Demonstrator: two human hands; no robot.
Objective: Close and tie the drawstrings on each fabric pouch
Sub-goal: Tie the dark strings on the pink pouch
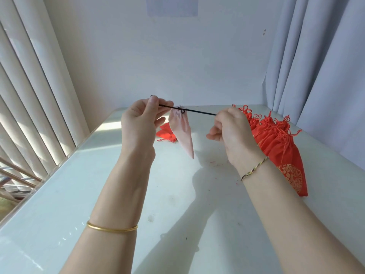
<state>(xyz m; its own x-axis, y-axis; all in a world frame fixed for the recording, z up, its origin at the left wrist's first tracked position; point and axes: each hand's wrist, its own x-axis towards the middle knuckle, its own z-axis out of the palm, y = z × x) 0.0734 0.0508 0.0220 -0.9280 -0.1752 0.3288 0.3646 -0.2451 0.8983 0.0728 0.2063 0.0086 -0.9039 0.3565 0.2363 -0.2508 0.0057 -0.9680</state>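
The left hand (141, 121) and right hand (230, 131) each pinch one end of the black drawstring (199, 111). They pull it taut toward 9 and 3 o'clock, likely to cinch the knot at the neck of the pink pouch (183, 135). The pouch hangs clear above the table (98, 184), so its weight probably helps keep the mouth gathered. A heap of red pouches (276, 141) lies at the right hand's 3 o'clock, apparently tied. A single red pouch (165, 133) lies at the pink one's 9 o'clock.

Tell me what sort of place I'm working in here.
Probably a home or small workroom by a window: vertical blinds on the left, grey curtains on the right, a glossy white table against a plain wall, red pouches piled on it.
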